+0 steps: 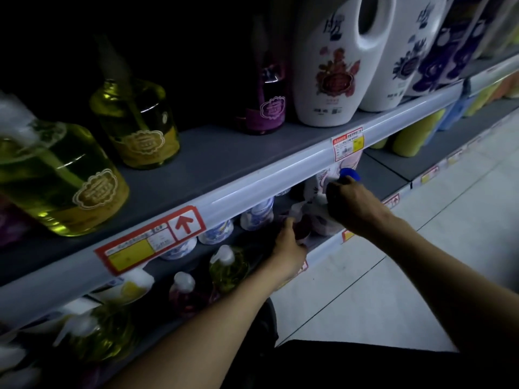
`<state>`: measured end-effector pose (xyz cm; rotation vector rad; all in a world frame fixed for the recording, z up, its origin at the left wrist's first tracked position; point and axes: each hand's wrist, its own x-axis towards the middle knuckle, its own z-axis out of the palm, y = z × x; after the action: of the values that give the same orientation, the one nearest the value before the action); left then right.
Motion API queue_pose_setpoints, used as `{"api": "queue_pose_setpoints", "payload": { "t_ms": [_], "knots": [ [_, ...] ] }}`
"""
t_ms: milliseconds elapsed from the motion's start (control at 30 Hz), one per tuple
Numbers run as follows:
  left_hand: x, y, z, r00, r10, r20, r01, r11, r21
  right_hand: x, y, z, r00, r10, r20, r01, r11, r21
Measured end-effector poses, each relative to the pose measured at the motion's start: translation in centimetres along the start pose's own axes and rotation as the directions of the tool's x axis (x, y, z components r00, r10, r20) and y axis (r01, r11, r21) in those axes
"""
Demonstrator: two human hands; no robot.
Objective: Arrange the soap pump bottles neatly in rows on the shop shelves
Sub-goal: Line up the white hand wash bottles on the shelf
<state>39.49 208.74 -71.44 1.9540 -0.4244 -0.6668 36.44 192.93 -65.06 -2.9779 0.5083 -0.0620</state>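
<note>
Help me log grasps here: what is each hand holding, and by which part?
Right hand: grip closed on top of a white bottle, beside its blue cap. Left hand: wrapped around a dark reddish bottle; which part cannot be told.

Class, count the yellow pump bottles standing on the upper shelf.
2. One yellow bottle stands at the far left front; the other is behind it to the right. More may be hidden off-frame left.
</note>
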Motion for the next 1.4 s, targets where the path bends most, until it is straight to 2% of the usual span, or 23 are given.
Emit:
{"api": "queue_pose_setpoints", "payload": {
  "t_ms": [67, 167, 267, 333, 433, 533, 667, 733, 833, 900, 1000, 1100, 1167, 1200, 1267, 1400],
  "knots": [
    [-0.6, 0.1, -0.6, 0.998, 0.046, 0.039, -0.046, 0.999, -0.022, -1.6, -0.3, -2.7, 0.996, -0.085, -0.033, 0.087, 0.995, 0.044],
    [-3.5, 0.7, -2.3, 0.974, 0.119, 0.193, -0.102, 0.990, -0.094, -4.5, -2.2, -7.8, 0.960, -0.275, -0.047, 0.279, 0.951, 0.133],
    [-7.8, 1.7, -4.7, 0.947, 0.199, 0.254, -0.200, 0.980, -0.019, -7.5, -5.2, -12.5, 0.954, -0.288, -0.084, 0.299, 0.897, 0.325],
    [-11.2, 3.5, -7.1, 0.939, 0.235, 0.252, -0.216, 0.971, -0.102, -9.0, -7.9, -15.0, 0.955, -0.285, -0.086, 0.288, 0.811, 0.510],
    [-16.6, 6.0, -11.6, 0.956, 0.264, 0.130, -0.233, 0.949, -0.213, -10.6, -12.7, -18.1, 0.929, -0.338, -0.147, 0.345, 0.654, 0.673],
    [-21.8, 7.5, -16.5, 0.956, 0.288, -0.053, -0.293, 0.931, -0.219, -12.0, -18.0, -21.6, 0.878, -0.406, -0.252, 0.459, 0.568, 0.683],
    [-29.2, 9.8, -22.3, 0.912, 0.321, -0.256, -0.381, 0.893, -0.237, -15.2, -24.4, -26.1, 0.797, -0.454, -0.399, 0.599, 0.509, 0.618],
    [-32.1, 11.0, -25.4, 0.877, 0.328, -0.352, -0.426, 0.869, -0.252, -16.6, -27.4, -27.1, 0.763, -0.433, -0.481, 0.640, 0.397, 0.658],
    [-35.4, 13.2, -30.1, 0.790, 0.371, -0.489, -0.517, 0.832, -0.204, -17.9, -32.5, -27.1, 0.710, -0.483, -0.512, 0.636, 0.129, 0.761],
    [-37.3, 14.8, -33.1, 0.740, 0.443, -0.506, -0.558, 0.824, -0.096, -18.2, -36.0, -27.3, 0.649, -0.486, -0.585, 0.672, 0.006, 0.741],
    [-39.4, 16.4, -37.3, 0.643, 0.556, -0.527, -0.541, 0.817, 0.202, -17.3, -40.1, -28.9, 0.606, -0.409, -0.682, 0.704, -0.124, 0.699],
    [-40.2, 17.2, -40.6, 0.446, 0.645, -0.620, -0.362, 0.764, 0.534, -15.7, -43.5, -30.9, 0.549, -0.391, -0.739, 0.743, -0.177, 0.646],
    [-39.8, 17.5, -41.9, 0.320, 0.688, -0.652, -0.255, 0.725, 0.640, -14.6, -45.4, -31.9, 0.518, -0.401, -0.755, 0.765, -0.177, 0.619],
    [-39.4, 17.6, -42.5, 0.281, 0.689, -0.668, -0.223, 0.724, 0.653, -14.1, -46.2, -32.2, 0.509, -0.415, -0.754, 0.768, -0.175, 0.615],
    [-38.4, 17.8, -43.3, 0.256, 0.658, -0.708, -0.165, 0.751, 0.639, -13.1, -47.4, -32.4, 0.508, -0.434, -0.744, 0.761, -0.178, 0.624],
    [-36.6, 18.1, -43.7, 0.273, 0.624, -0.732, -0.134, 0.778, 0.614, -11.3, -47.6, -31.5, 0.558, -0.433, -0.707, 0.726, -0.158, 0.670]
  ]
}}
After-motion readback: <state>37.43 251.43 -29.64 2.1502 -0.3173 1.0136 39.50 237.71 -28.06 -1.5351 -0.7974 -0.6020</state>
